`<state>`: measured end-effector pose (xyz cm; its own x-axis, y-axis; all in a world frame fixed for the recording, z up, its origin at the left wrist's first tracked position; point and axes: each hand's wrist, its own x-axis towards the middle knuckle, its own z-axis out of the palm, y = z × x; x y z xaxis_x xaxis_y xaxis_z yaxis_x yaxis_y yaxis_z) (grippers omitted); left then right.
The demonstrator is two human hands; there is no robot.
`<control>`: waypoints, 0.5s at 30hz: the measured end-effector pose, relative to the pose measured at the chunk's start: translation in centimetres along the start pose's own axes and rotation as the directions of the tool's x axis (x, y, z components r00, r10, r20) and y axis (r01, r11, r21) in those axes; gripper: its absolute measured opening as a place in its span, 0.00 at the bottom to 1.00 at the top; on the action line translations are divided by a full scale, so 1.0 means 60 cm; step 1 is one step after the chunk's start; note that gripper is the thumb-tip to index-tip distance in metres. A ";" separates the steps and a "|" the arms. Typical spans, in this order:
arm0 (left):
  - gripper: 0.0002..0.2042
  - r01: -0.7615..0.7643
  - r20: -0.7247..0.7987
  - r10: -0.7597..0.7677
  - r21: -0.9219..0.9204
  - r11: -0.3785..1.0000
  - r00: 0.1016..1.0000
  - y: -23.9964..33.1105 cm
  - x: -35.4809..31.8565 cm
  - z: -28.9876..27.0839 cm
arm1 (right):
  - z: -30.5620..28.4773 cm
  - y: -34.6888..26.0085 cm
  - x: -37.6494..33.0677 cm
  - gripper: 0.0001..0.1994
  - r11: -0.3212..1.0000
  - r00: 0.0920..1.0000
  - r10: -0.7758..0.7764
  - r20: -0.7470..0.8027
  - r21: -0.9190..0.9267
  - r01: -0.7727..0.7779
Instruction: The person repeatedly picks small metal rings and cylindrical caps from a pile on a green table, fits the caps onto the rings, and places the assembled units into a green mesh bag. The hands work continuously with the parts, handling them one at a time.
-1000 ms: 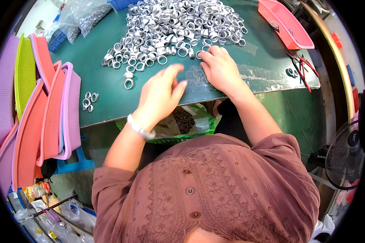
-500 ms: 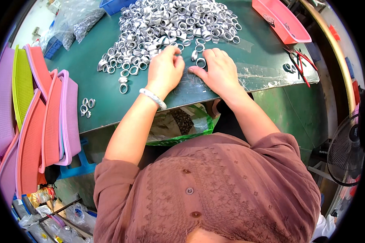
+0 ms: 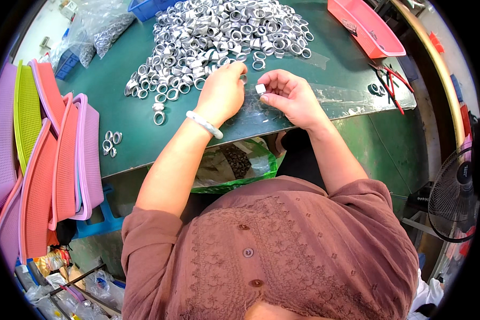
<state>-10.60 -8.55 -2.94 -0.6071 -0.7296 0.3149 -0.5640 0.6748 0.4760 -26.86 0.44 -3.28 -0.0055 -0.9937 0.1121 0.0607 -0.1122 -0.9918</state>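
Note:
A large heap of silver metal rings [image 3: 224,32] lies on the green tabletop [image 3: 112,96]. My right hand [image 3: 293,98] pinches one metal ring [image 3: 260,88] between thumb and fingers, its flat square face showing. To its left, my left hand [image 3: 223,93] is closed at the near edge of the heap, a white bangle on its wrist. Part of another metal ring [image 3: 244,79] shows at its fingertips, mostly hidden by them. A few rings [image 3: 159,117] sit apart from the heap, left of my left hand.
Several loose rings [image 3: 109,143] lie near the table's left edge. Stacked plastic baskets [image 3: 64,160] stand at the left. A pink tray [image 3: 365,29], red-handled pliers [image 3: 392,88] and dark rings [image 3: 376,89] are at the right. A green-edged bag [image 3: 269,165] is below the table edge.
My right hand has picked up a ring from the table and turned it up in its fingers. My left hand has shifted slightly, with a ring now showing at its fingertips.

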 end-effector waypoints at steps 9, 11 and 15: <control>0.08 0.513 0.522 -0.333 -0.850 -0.121 0.785 0.008 -0.060 -0.057 | 0.018 -0.014 -0.011 0.12 0.978 0.998 -0.016 0.067 0.210 0.002; 0.09 0.497 0.526 -0.289 -0.851 -0.171 0.800 -0.001 -0.079 -0.056 | 0.030 -0.016 -0.014 0.12 0.972 0.994 -0.015 0.106 0.233 -0.010; 0.09 0.482 0.514 -0.303 -0.858 -0.180 0.802 0.007 -0.111 -0.071 | 0.048 -0.017 -0.019 0.14 0.976 0.981 -0.018 0.193 0.218 -0.025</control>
<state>-4.41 -3.88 -1.38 -0.6040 -0.7325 -0.3140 0.2892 -0.5686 0.7701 -24.05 1.70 -2.23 0.1857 -0.9727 0.1392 0.2764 -0.0842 -0.9573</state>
